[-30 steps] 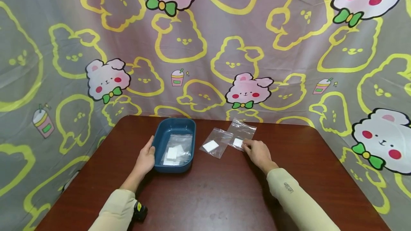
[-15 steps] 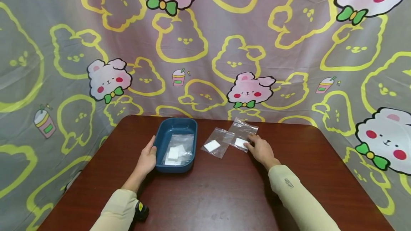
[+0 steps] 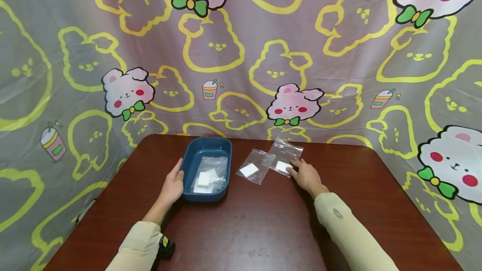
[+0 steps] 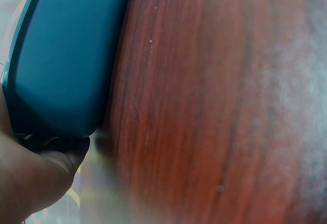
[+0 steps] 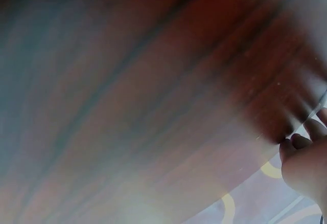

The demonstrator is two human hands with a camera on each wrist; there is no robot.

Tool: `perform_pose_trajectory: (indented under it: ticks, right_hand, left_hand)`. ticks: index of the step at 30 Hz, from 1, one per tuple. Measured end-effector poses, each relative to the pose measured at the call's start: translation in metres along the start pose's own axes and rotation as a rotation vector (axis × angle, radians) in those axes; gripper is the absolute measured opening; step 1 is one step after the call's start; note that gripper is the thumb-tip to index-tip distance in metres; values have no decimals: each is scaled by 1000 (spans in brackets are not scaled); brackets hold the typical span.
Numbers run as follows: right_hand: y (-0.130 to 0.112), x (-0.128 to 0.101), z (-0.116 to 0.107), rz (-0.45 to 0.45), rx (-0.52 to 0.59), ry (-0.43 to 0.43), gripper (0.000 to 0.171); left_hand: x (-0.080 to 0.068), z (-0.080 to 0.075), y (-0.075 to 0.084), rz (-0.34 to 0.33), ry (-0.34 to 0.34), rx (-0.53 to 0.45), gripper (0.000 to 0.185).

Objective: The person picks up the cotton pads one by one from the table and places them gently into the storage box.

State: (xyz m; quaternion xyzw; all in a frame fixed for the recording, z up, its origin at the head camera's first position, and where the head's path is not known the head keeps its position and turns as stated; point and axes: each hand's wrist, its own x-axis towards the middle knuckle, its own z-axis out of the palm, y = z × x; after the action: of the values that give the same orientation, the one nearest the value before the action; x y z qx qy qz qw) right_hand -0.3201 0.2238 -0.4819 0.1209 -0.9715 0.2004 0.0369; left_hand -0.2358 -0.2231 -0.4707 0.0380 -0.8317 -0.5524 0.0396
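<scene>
My left hand (image 3: 174,184) holds the near left side of a dark blue plastic bin (image 3: 206,198). In the left wrist view its thumb (image 4: 64,165) lies against the bin's outside; the other fingers are mostly hidden. Inside the bin lie clear zip bags (image 3: 212,163) with white square pieces (image 3: 203,178). On the table to its right is a zip bag (image 3: 260,172) holding a white square (image 3: 249,170). Beyond it, another zip bag (image 3: 287,150) contains a white square (image 3: 283,167). My right hand (image 3: 308,177) pinches that bag's right edge with curled fingers.
The brown wooden table (image 3: 248,225) runs back to a patterned curtain (image 3: 233,74). A black strapped device (image 3: 165,246) sits at the left wrist.
My right hand has moved slightly right, from the white square to the bag's edge, with thumb and forefinger further apart. The left hand and the bin stay put; the head view has shifted slightly.
</scene>
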Motion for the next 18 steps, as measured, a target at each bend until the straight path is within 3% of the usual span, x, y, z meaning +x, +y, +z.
perform_pose_trajectory:
  ticks: [11,18]
  right_hand:
    - [0,-4,0,-1,11,8,48]
    - [1,-8,-1,-17,-34,65,39]
  left_hand:
    - [1,1,-1,17,3,1,53]
    - [1,1,-1,27,4,-2,53]
